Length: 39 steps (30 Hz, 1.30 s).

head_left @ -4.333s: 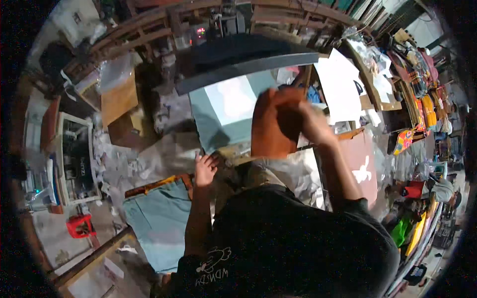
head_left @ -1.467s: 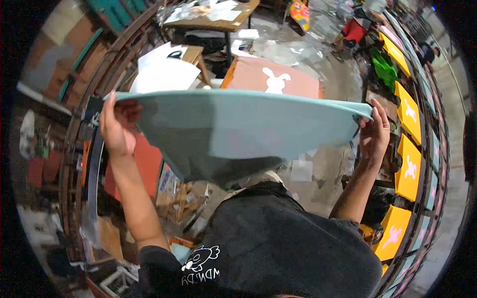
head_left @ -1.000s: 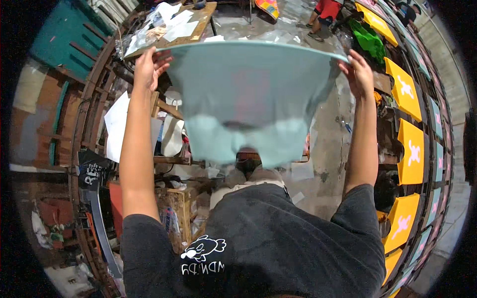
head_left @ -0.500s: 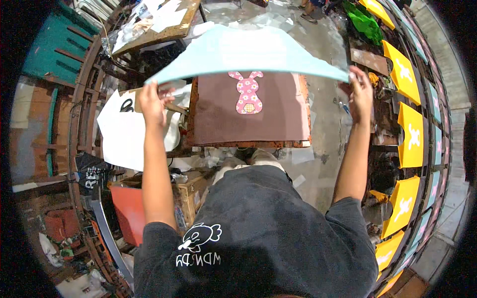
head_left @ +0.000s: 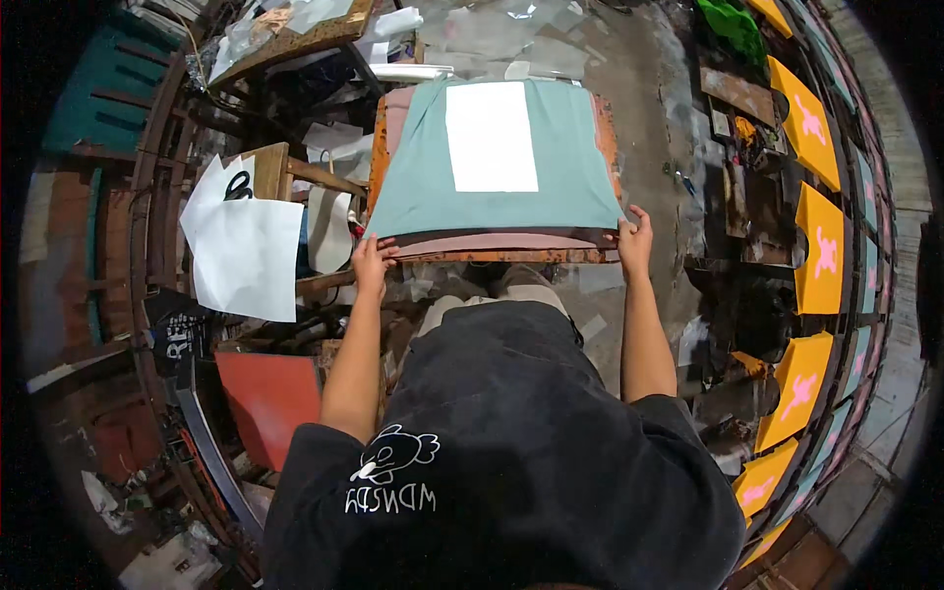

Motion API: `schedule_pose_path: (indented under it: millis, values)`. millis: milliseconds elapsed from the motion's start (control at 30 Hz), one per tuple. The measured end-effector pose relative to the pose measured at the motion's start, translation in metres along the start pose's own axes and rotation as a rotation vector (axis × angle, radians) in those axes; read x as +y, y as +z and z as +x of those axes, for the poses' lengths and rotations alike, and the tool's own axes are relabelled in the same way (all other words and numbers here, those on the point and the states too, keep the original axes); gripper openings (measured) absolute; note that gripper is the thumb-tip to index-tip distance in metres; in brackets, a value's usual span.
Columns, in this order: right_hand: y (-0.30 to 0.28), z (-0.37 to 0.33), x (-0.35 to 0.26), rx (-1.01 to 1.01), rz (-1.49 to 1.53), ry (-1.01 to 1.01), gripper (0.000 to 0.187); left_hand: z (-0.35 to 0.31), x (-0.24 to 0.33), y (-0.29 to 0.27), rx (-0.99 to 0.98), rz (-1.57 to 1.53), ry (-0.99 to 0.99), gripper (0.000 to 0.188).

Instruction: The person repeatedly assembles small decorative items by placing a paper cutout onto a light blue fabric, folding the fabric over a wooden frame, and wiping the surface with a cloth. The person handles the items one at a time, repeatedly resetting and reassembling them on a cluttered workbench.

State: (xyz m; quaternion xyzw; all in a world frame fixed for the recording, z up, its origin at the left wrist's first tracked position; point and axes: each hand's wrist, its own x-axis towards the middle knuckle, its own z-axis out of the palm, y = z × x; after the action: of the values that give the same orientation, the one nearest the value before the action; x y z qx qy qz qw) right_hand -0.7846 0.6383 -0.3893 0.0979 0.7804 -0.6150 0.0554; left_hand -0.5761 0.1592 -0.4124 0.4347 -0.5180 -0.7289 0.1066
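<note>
A teal fabric panel [head_left: 413, 187] is spread over a small wooden stand [head_left: 607, 118] in front of me, with a white rectangular sheet [head_left: 492, 138] flat on its middle. My left hand [head_left: 373, 264] pinches the panel's near left corner. At the near right corner, my right hand [head_left: 632, 239] grips it between thumb and fingers. The near edge is held a little above the dusty-pink fabric [head_left: 521, 240] underneath. That fabric's printed rabbit is hidden under the teal panel.
To the left, large white paper [head_left: 246, 258] with black scissor handles [head_left: 239, 185] lies on a wooden support. A red board [head_left: 270, 403] leans lower left. Yellow panels with pink prints [head_left: 824, 246] line a rack at right. A cluttered table [head_left: 324, 39] stands far left.
Both hands have come down, nearer and closer together, bringing the teal panel from the air onto the stand. It now covers the rabbit print, and the white sheet on it shows plainly.
</note>
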Motion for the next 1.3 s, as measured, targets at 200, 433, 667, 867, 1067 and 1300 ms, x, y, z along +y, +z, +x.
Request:
schedule_pose_path:
  millis: [200, 433, 667, 867, 1067, 1300]
  values:
    - [0.004, 0.102, -0.093, 0.024, 0.154, -0.206, 0.041, 0.060, 0.132, 0.067, -0.283, -0.272, 0.287, 0.026]
    - [0.028, 0.221, -0.268, -0.113, 0.415, -0.293, 0.030, 0.117, 0.329, 0.147, -0.347, -0.270, 0.431, 0.031]
    - [0.043, 0.260, -0.342, -0.191, 0.364, -0.373, 0.027, 0.153, 0.399, 0.161, -0.347, -0.307, 0.548, 0.034]
    - [0.044, 0.262, -0.348, -0.191, 0.328, -0.379, 0.029, 0.154, 0.400, 0.156, -0.289, -0.155, 0.598, 0.027]
    - [0.029, 0.201, -0.309, -0.191, 0.253, -0.345, 0.029, 0.109, 0.347, 0.139, -0.211, -0.152, 0.579, 0.024]
    - [0.005, 0.112, -0.232, -0.100, 0.026, -0.376, 0.028, 0.026, 0.245, 0.092, -0.070, -0.150, 0.528, 0.027]
